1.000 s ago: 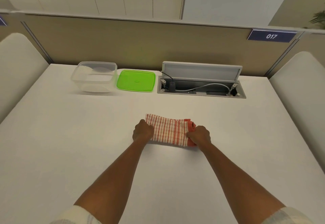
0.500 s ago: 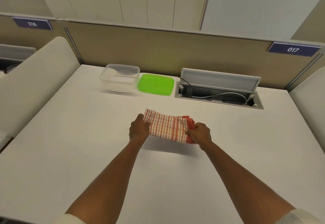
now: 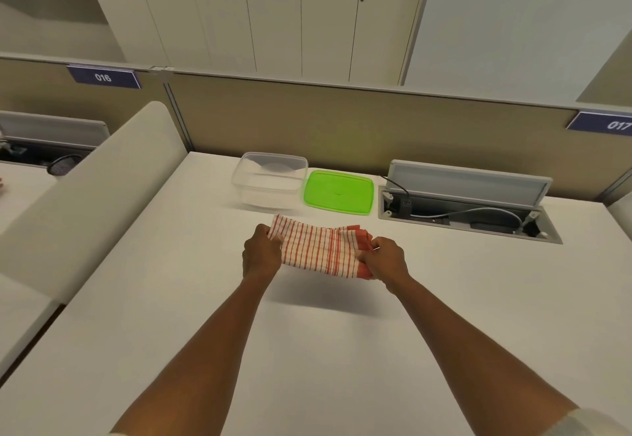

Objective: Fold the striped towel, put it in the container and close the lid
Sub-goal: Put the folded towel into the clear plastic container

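The folded striped towel (image 3: 319, 250), white with red stripes, hangs a little above the white table, casting a shadow below. My left hand (image 3: 261, 253) grips its left end and my right hand (image 3: 386, 260) grips its right end. Just beyond the towel stands the clear plastic container (image 3: 270, 179), open and empty. Its green lid (image 3: 338, 192) lies flat on the table to the container's right, touching it or nearly so.
An open cable hatch (image 3: 468, 203) with a raised flap and wires sits in the table at the back right. A beige partition (image 3: 342, 120) runs along the far edge. A padded white divider (image 3: 89, 182) borders the table's left side.
Both hands have lifted the towel off the table and carried it away from me, toward the container. The view has tilted up and turned left.
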The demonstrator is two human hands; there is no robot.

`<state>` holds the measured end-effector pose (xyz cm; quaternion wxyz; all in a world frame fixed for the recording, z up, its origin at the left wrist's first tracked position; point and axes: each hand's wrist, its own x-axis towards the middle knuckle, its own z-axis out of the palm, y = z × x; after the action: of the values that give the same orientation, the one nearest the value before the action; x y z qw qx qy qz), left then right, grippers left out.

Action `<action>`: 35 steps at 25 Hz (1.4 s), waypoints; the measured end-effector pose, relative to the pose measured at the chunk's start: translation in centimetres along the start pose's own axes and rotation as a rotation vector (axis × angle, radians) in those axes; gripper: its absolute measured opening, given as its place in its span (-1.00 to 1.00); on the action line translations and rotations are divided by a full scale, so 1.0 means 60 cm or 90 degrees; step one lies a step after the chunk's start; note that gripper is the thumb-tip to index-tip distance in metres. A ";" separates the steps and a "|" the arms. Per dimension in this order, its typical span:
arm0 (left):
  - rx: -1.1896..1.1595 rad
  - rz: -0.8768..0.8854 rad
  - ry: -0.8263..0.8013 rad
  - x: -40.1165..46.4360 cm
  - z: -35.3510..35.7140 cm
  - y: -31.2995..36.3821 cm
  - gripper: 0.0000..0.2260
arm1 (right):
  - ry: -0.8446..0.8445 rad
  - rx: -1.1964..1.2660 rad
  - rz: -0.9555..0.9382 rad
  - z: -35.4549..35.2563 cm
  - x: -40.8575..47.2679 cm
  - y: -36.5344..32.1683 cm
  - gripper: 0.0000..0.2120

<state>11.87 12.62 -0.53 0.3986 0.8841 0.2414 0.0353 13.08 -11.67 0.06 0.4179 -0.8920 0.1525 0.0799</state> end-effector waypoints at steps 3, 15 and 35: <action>-0.009 0.012 0.021 0.059 -0.034 -0.001 -0.82 | 0.009 0.001 -0.018 0.029 0.029 -0.060 -0.84; -0.004 0.059 0.084 0.340 -0.127 0.053 -0.81 | 0.073 -0.006 -0.072 0.129 0.212 -0.289 -0.83; 0.310 0.168 0.143 0.495 -0.025 0.018 -0.67 | 0.171 -0.325 -0.158 0.266 0.356 -0.331 -0.71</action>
<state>38.09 26.59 -2.59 0.1376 0.9680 0.1686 0.1252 39.64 8.22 -1.55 0.1635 -0.9825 0.0713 -0.0543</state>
